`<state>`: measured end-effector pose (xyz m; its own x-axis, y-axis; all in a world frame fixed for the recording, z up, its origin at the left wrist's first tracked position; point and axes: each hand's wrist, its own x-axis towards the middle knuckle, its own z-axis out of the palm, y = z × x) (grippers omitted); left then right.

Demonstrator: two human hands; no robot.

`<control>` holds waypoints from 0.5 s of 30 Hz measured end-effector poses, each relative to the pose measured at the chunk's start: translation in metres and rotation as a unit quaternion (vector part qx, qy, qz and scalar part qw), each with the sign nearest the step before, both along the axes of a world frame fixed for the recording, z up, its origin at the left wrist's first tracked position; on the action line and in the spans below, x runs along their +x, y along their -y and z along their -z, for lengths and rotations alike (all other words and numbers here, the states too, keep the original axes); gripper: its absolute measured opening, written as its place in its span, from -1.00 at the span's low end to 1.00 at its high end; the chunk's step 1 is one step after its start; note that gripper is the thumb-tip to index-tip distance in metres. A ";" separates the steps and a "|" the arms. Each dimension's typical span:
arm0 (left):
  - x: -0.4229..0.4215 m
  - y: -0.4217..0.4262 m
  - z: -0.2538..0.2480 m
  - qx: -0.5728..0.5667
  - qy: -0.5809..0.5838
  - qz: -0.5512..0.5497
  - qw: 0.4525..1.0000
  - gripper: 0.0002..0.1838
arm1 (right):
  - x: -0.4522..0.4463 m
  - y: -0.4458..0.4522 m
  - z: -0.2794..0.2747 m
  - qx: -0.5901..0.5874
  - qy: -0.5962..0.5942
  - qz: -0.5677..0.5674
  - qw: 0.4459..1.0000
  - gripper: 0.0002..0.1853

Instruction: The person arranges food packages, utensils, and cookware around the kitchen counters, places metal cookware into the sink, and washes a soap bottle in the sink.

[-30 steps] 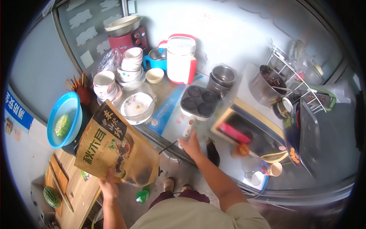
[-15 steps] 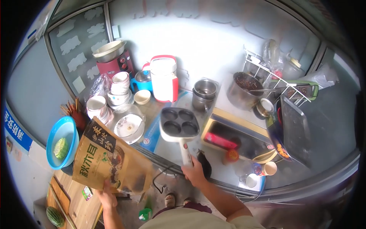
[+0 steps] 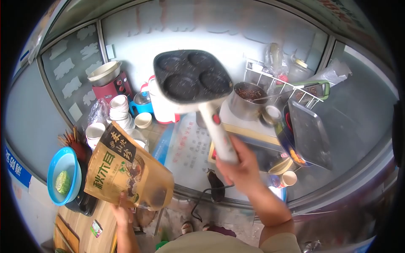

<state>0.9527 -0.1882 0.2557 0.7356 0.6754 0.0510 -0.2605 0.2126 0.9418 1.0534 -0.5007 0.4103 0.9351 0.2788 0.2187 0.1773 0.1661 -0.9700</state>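
Best to level white-handled, black four-well pan with right hand wrapped shut round it, clear of brown printed pouch pinched in left hand.

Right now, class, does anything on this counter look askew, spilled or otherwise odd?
The metal tray leans at a slant rather than lying flat, and the eggplant lies close to the counter's front edge, where it might roll off. I see no clear spill.
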 end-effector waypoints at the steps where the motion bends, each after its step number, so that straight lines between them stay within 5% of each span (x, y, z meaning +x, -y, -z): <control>1: 0.003 -0.001 0.006 0.010 0.018 0.014 1.000 -0.65 | 0.001 0.001 -0.013 0.005 0.006 0.016 1.000 -0.40; 15: 0.034 -0.021 0.028 -0.008 0.033 0.068 0.997 -0.75 | -0.087 0.085 -0.039 0.015 0.055 0.285 0.957 -0.52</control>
